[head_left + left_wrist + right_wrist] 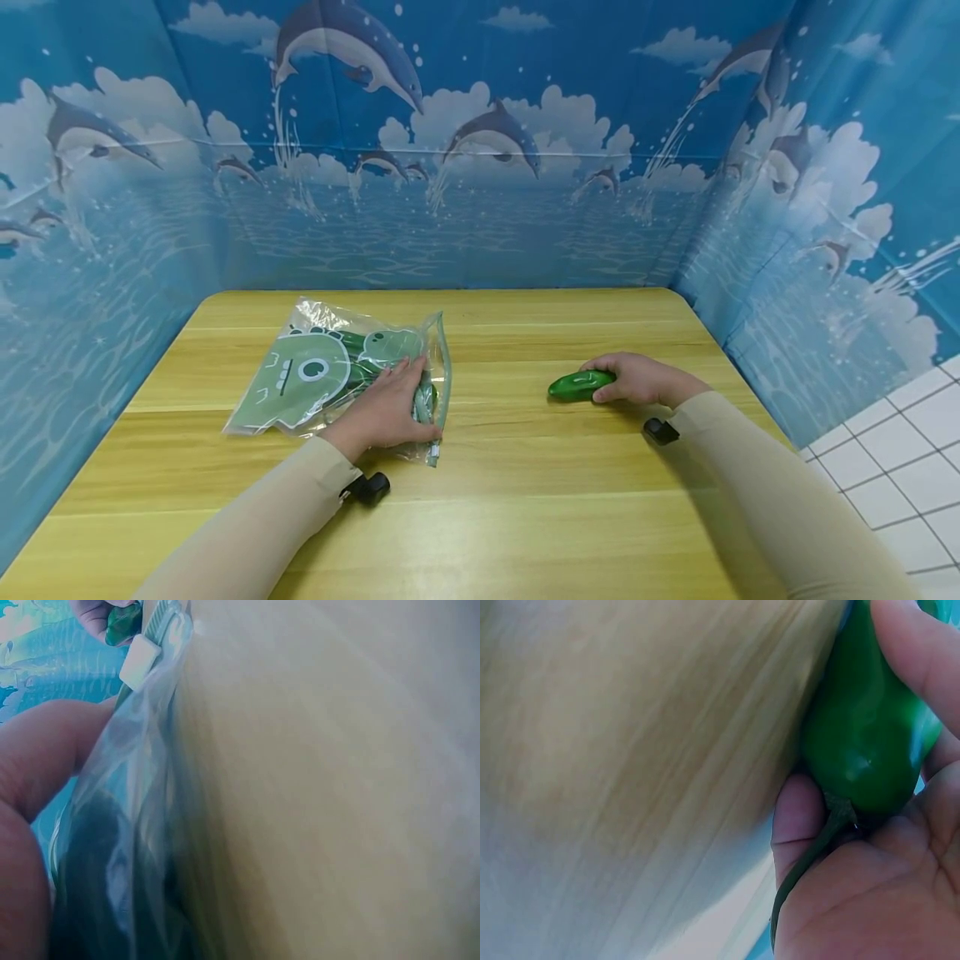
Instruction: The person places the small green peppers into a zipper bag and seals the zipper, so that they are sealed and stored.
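A clear slider bag [307, 387] with a green dinosaur print lies flat on the left half of the table, long green things showing through its plastic. My left hand [386, 408] rests on it near the zip end, fingers extended over the plastic and thumb by the zip edge. The white slider [140, 661] sits at the near end of the zip. Over on the right, my right hand [637, 380] grips a glossy green pepper [577, 386] close over the tabletop. The pepper's thin dark stem [810, 859] runs back along the palm.
The yellow wood-grain table [502, 517] has rounded far corners. Dolphin-print curtains [480, 217] enclose its back and sides. White tiles [892, 450] show beyond the right edge. A black wrist camera [371, 488] is strapped at my left cuff, another [660, 431] at the right.
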The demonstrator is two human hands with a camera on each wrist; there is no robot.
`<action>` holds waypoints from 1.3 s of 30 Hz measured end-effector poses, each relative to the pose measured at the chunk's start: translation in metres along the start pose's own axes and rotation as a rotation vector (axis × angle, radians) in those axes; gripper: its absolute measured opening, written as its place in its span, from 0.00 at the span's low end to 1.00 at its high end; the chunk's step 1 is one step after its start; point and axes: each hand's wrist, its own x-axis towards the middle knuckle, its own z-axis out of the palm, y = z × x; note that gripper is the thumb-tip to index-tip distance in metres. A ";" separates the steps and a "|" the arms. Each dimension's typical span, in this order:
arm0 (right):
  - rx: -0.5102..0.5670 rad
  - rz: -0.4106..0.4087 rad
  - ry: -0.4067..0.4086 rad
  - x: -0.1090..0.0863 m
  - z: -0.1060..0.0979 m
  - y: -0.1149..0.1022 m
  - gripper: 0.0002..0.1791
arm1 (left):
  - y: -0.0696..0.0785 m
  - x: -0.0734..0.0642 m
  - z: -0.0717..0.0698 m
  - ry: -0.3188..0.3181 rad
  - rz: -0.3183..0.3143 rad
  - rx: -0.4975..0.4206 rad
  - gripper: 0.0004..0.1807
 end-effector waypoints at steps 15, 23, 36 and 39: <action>-0.002 0.009 -0.002 -0.001 0.001 0.000 0.30 | 0.002 -0.002 -0.002 0.004 0.004 -0.017 0.69; 0.013 0.010 -0.004 -0.001 0.001 -0.001 0.28 | 0.004 -0.002 -0.003 0.003 0.002 -0.018 0.68; -0.006 -0.001 0.017 -0.001 0.000 -0.003 0.28 | 0.001 -0.001 -0.002 0.002 0.004 -0.014 0.69; -0.033 0.007 0.029 -0.001 0.000 -0.007 0.29 | 0.001 -0.002 -0.002 -0.003 0.001 -0.022 0.69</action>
